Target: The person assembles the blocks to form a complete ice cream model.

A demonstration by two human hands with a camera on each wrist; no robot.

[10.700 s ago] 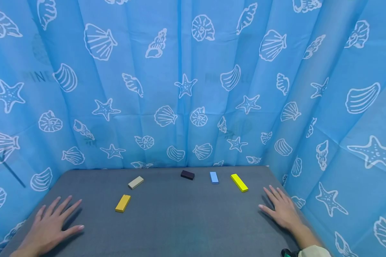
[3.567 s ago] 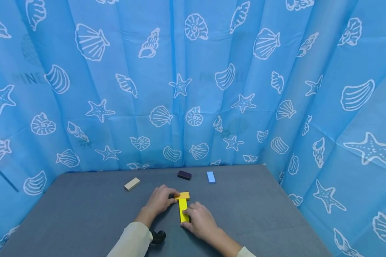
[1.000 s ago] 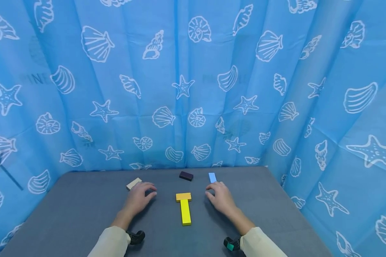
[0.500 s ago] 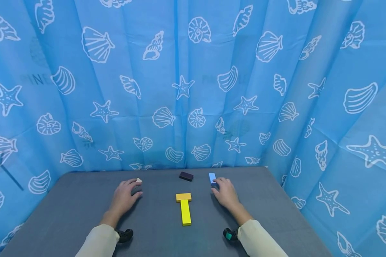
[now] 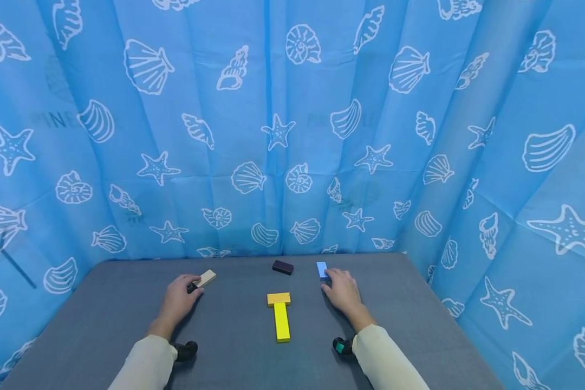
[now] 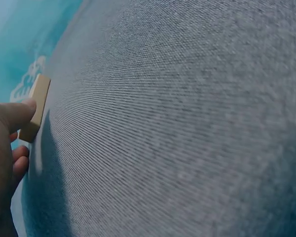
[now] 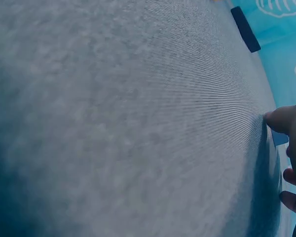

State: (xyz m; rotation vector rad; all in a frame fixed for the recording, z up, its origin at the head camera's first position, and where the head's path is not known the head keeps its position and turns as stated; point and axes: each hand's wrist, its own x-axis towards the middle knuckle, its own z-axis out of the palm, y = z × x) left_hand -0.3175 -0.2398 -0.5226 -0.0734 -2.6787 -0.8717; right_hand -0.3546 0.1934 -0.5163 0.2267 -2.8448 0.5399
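At the back left, the beige wooden block [image 5: 207,278] lies with its near end between the thumb and fingers of my left hand [image 5: 176,298]; in the left wrist view the thumb overlaps the beige block [image 6: 37,103]. My right hand [image 5: 343,291] pinches the near end of the light blue block [image 5: 321,266] at the back right. Only part of the blue block [image 7: 280,138] shows past the thumb in the right wrist view. Between the hands, an orange-yellow block [image 5: 278,299] lies crosswise against the top of a longer bright yellow block [image 5: 281,323], making a T shape.
A black block [image 5: 283,267] lies near the back edge of the grey table [image 5: 234,352], between the two hands. Blue curtains [image 5: 273,206] with white shell patterns stand behind and to the right. Each wrist wears a black band.
The yellow blocks were brought together into a T and let go. Both hands then moved apart, the left to the beige block and the right to the blue one.
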